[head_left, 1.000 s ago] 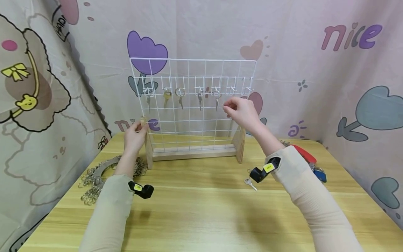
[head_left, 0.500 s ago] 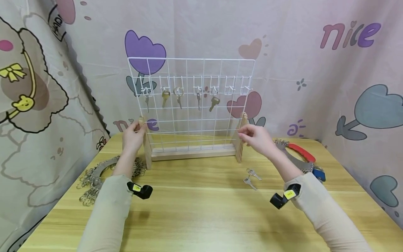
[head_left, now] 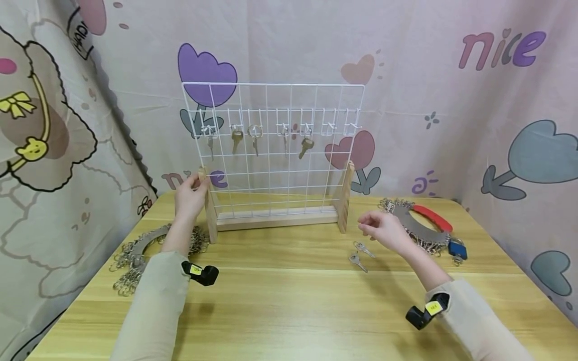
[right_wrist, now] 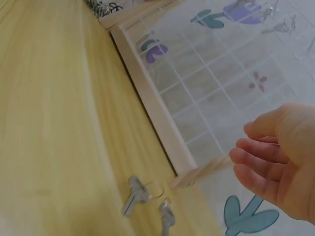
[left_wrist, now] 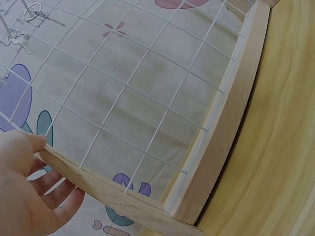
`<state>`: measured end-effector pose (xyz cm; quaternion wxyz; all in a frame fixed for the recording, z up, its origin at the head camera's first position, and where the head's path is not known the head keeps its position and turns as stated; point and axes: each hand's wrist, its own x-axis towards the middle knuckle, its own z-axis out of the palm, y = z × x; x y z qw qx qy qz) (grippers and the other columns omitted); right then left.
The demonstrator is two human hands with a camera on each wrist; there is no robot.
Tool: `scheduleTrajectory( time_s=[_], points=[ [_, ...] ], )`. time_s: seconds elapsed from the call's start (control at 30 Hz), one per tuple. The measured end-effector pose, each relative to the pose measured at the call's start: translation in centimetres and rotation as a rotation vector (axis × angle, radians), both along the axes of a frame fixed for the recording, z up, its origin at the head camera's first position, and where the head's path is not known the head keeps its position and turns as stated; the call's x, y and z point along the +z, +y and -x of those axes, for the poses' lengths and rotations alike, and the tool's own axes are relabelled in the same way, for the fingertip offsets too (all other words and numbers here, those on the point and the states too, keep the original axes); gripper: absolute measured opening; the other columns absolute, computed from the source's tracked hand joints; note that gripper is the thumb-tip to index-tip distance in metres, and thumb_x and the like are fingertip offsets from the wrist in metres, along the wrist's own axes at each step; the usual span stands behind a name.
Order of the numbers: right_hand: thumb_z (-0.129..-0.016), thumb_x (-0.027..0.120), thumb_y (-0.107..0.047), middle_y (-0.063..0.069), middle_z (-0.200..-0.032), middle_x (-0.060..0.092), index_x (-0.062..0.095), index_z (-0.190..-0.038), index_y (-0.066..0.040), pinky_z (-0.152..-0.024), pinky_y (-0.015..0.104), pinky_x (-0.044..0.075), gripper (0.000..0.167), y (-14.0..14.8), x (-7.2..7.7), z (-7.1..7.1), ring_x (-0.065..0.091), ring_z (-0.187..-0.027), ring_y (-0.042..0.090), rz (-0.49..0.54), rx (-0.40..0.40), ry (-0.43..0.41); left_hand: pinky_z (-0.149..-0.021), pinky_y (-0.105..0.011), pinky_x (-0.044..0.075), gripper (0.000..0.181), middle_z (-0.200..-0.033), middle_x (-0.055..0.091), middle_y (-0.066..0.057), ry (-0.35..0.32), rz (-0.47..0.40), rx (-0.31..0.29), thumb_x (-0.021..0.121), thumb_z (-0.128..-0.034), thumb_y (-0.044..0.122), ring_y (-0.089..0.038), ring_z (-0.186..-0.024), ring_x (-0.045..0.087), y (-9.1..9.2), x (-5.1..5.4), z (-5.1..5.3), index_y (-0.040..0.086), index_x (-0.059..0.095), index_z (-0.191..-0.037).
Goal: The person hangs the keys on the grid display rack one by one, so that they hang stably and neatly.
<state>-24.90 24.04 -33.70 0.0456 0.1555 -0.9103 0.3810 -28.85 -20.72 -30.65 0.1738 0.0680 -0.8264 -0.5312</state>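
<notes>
A white wire grid rack on a wooden base (head_left: 277, 219) stands on the table. Its left wooden post (left_wrist: 106, 194) is pinched by my left hand (head_left: 188, 198), thumb on the near side and fingers behind, as the left wrist view shows. Several keys hang from the rack's upper hooks, among them a brass-coloured key (head_left: 306, 145). The two rightmost hooks (head_left: 352, 127) bear nothing. Beyond the rack's right end, my right hand (head_left: 388, 232) hovers with loosely curled fingers and holds nothing. Just below it, a silver key (head_left: 357, 260) and a second key (head_left: 365, 249) lie on the table.
Left of the rack lies a grey curved holder (head_left: 146, 243) strung with many metal rings. At the right is a similar ring-shaped holder with a red handle (head_left: 433, 218) and a blue padlock (head_left: 457, 249) at its side. A patterned curtain (head_left: 289, 45) closes off the back.
My right hand has withdrawn from the rack's hooks, moving down and right over the table. The fifth hanging key has swung round to face front. My left hand stays at the post.
</notes>
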Motion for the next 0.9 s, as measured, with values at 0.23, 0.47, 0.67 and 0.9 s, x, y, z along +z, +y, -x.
scheduleTrajectory(
  time_s=[0.23,0.47,0.67,0.9],
  points=[
    [-0.084,0.064,-0.003,0.007,-0.083,0.063,0.062,-0.101,0.007,-0.060,0.031,0.053,0.020,1.1,-2.3,-0.3,0.060,-0.074,0.024,0.017,0.031,-0.067,-0.099,-0.044,0.038,0.051,-0.131,0.046,-0.022,0.006,0.001,0.000,0.046,-0.0974,0.033,-0.035,-0.123,0.042,0.1,0.0,-0.1,0.002,0.042,-0.138],
    [-0.081,0.066,-0.001,0.008,-0.083,0.064,0.063,-0.097,0.007,-0.060,0.025,0.050,0.018,1.3,-4.2,-0.4,0.058,-0.072,0.017,0.006,0.053,-0.080,-0.099,-0.045,0.038,0.049,-0.130,0.046,-0.022,0.014,-0.003,0.003,0.047,-0.0973,0.030,-0.035,-0.123,0.042,0.0,0.1,-0.1,0.002,0.043,-0.137],
    [-0.079,0.067,0.001,0.007,-0.084,0.064,0.064,-0.095,0.005,-0.056,0.025,0.050,0.017,1.1,-5.4,-0.4,0.057,-0.071,0.016,-0.010,0.084,-0.102,-0.099,-0.045,0.038,0.050,-0.130,0.047,-0.022,0.021,0.009,0.009,0.047,-0.0973,0.030,-0.035,-0.123,0.042,0.0,0.1,-0.1,0.001,0.043,-0.137],
    [-0.078,0.068,0.001,0.003,-0.079,0.063,0.066,-0.088,0.000,-0.058,0.024,0.049,0.010,0.6,-6.2,-0.1,0.055,-0.070,0.012,-0.042,0.090,-0.062,-0.099,-0.045,0.038,0.048,-0.130,0.047,-0.022,0.016,-0.001,0.006,0.048,-0.0973,0.029,-0.035,-0.121,0.043,0.0,0.2,-0.2,0.001,0.044,-0.136]
  ],
)
